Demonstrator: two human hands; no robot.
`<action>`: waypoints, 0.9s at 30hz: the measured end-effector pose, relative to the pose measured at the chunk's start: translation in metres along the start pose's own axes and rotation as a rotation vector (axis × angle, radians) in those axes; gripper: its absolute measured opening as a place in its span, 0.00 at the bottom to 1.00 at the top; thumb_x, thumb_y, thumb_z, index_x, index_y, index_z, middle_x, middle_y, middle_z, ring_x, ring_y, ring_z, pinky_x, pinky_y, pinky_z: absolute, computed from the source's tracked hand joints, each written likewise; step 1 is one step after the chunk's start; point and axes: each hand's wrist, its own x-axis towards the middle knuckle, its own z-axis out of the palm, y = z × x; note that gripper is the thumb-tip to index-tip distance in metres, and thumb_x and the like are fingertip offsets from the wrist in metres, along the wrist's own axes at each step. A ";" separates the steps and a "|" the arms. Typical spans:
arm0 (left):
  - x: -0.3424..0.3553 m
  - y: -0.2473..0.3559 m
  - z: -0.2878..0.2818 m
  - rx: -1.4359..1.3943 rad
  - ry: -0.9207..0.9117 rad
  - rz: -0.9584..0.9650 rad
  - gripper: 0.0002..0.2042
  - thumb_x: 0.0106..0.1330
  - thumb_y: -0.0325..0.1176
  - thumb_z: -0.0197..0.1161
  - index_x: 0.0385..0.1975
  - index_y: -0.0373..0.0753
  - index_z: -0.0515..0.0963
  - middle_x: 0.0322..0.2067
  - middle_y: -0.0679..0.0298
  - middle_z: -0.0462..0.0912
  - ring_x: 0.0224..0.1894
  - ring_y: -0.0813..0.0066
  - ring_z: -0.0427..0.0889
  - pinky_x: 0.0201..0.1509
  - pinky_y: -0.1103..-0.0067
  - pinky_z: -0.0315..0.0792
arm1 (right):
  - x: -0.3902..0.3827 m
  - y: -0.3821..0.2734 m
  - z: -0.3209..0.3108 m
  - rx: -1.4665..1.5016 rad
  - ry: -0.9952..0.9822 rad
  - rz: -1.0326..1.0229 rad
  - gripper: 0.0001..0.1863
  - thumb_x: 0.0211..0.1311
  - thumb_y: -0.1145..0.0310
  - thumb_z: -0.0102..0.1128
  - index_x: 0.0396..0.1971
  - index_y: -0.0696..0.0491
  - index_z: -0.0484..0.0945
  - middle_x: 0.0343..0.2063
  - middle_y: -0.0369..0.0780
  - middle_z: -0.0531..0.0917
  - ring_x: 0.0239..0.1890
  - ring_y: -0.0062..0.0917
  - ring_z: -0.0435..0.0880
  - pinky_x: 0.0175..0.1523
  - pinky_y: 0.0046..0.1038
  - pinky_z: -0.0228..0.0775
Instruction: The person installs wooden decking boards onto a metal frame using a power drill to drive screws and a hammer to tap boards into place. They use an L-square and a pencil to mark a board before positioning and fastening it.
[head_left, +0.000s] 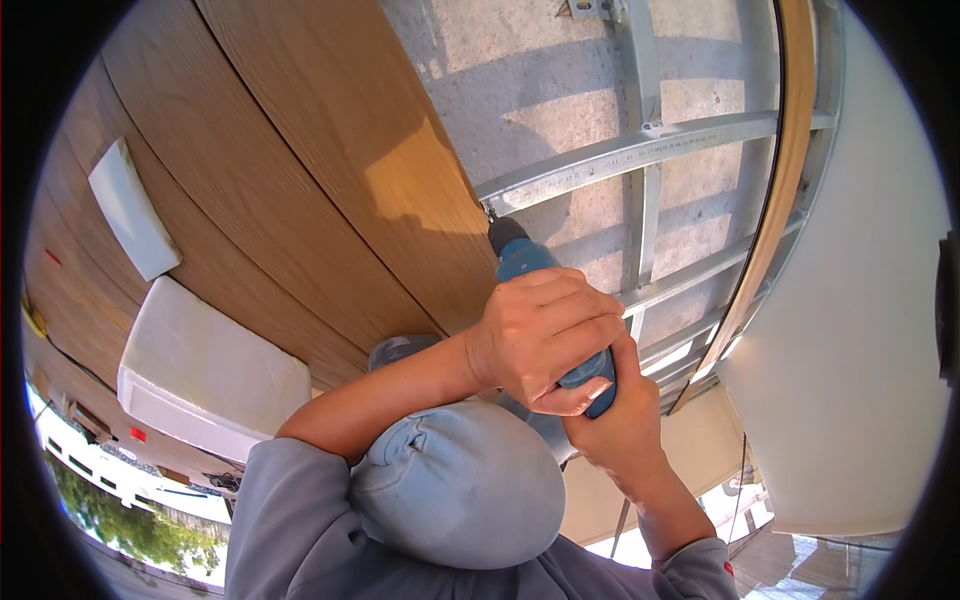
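Note:
A blue power drill with a black chuck lies between my two hands, its nose pointing up and away from me. My left hand is closed over the drill's body from above. Lower down, my right hand is wrapped round its rear and handle, most of which is hidden. The bit end meets the edge of the outermost brown wood-grain plank, right by the end of a silver metal bar. Whether a screw sits at the tip is too small to tell.
Metal framing crosses grey concrete ahead and right. A long wooden strip borders it, beside a white wall. On the planks at left stand a white foam box and a flat white foam piece.

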 end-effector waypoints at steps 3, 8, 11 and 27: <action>0.001 0.009 0.000 0.003 -0.002 0.017 0.18 0.56 0.43 0.63 0.34 0.31 0.82 0.36 0.53 0.87 0.34 0.57 0.86 0.41 0.69 0.81 | -0.005 -0.008 -0.003 -0.020 0.011 -0.025 0.37 0.53 0.66 0.69 0.64 0.54 0.66 0.29 0.51 0.86 0.31 0.50 0.87 0.36 0.40 0.80; -0.013 -0.003 -0.001 -0.015 -0.025 -0.018 0.17 0.60 0.42 0.61 0.38 0.32 0.84 0.40 0.52 0.87 0.38 0.53 0.87 0.48 0.66 0.81 | 0.005 -0.010 0.002 -0.071 0.017 -0.003 0.38 0.53 0.64 0.68 0.65 0.52 0.66 0.28 0.52 0.86 0.33 0.53 0.87 0.39 0.46 0.80; -0.008 0.013 0.003 0.029 0.003 0.035 0.18 0.65 0.44 0.60 0.39 0.32 0.82 0.37 0.52 0.87 0.37 0.53 0.87 0.45 0.66 0.80 | -0.014 -0.008 -0.005 -0.068 0.009 -0.002 0.38 0.52 0.65 0.67 0.65 0.54 0.65 0.27 0.54 0.85 0.32 0.55 0.86 0.39 0.48 0.79; -0.072 -0.002 -0.027 0.245 -0.067 0.079 0.29 0.71 0.44 0.60 0.67 0.34 0.67 0.71 0.49 0.64 0.70 0.44 0.64 0.74 0.59 0.59 | -0.035 0.016 0.025 -0.057 0.224 -0.134 0.41 0.48 0.68 0.65 0.67 0.50 0.67 0.41 0.59 0.85 0.45 0.55 0.85 0.50 0.44 0.78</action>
